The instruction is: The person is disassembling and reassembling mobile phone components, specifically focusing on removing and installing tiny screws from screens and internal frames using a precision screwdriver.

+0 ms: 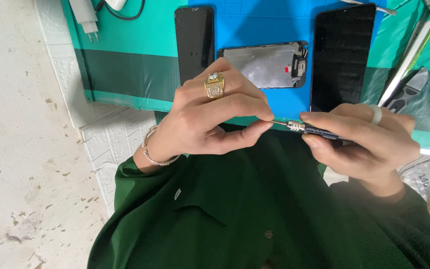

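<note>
Holding a small precision screwdriver [310,130] in the right hand [369,144], fingers wrapped narrow round the dark handle, shaft pointing left. Left hand [210,119] meets it at the tip: thumb and forefinger pinched tight on the thin bit end, possibly on something tiny there, too small to tell. Gold ring on one left finger, bracelet at that wrist; pale band on a right finger. Both hands hover above the lap, over the green shirt [255,209], just short of the teal-and-blue work mat [125,60].

On the mat: an opened phone frame with silvery inside [265,65], between two dark phone screens, one to its left [194,40], one to its right [342,55]. Metal tools [414,55] at the right edge, a white charger plug [86,17] top left.

Judgement: the pinch does best kept close to the tip, the handle steady and level, the work held over the mat so nothing small drops to the floor
</note>
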